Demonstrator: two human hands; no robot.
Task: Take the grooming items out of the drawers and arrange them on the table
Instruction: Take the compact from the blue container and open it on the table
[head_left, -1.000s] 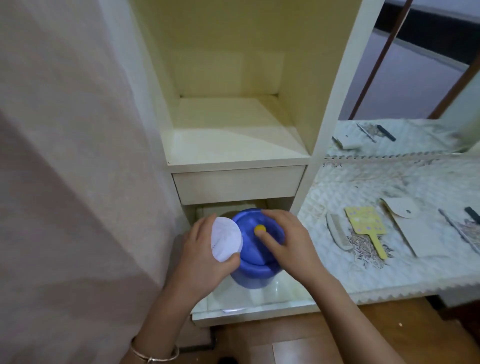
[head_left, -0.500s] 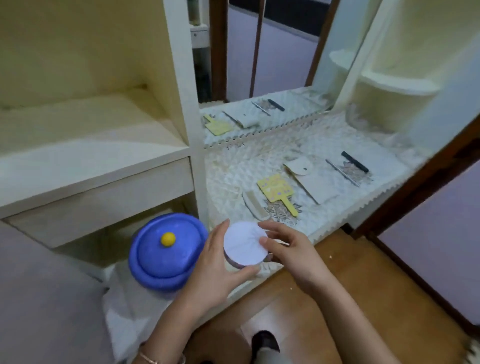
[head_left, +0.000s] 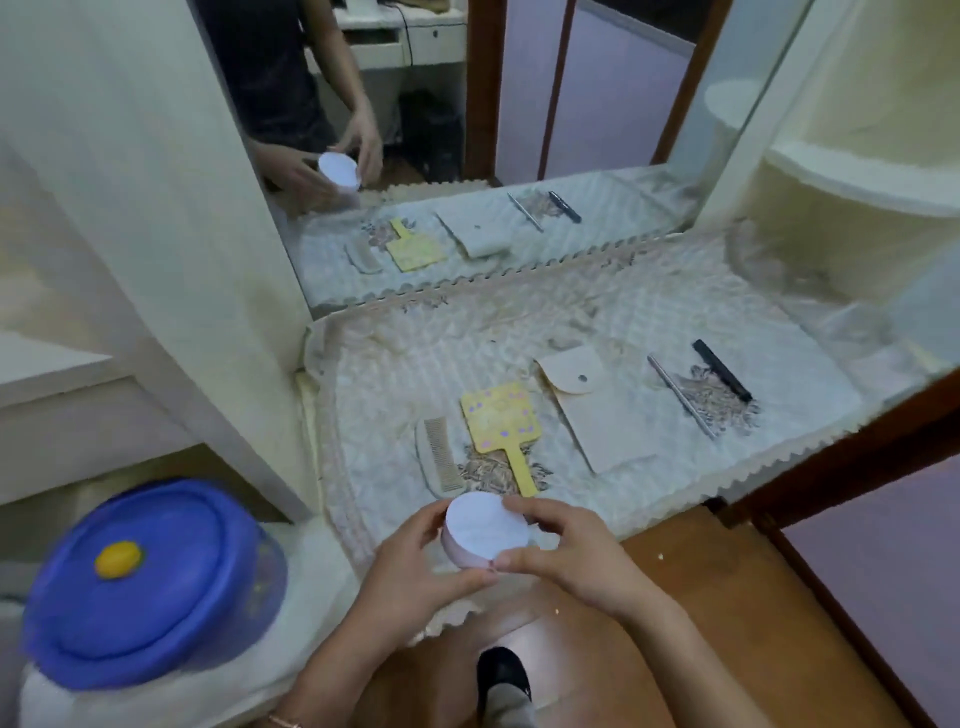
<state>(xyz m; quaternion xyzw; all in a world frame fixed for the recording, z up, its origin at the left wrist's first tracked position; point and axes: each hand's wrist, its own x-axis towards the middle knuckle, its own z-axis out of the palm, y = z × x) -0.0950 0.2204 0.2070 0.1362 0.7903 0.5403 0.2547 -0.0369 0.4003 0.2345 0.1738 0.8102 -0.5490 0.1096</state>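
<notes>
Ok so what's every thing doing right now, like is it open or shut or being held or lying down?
box: lid on, held in both hands
left hand: grips the box
right hand: grips the box
comb: lying flat
paddle: lying flat, handle toward the hands
pouch: flap shut, lying flat
silver stick: lying flat
black stick: lying flat
tub: lid on

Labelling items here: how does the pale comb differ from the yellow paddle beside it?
The comb is pale, narrow and toothed; the yellow paddle is wider and patterned. The paddle has a thin handle; the comb has none. Both lie flat on the quilted table cover.
</notes>
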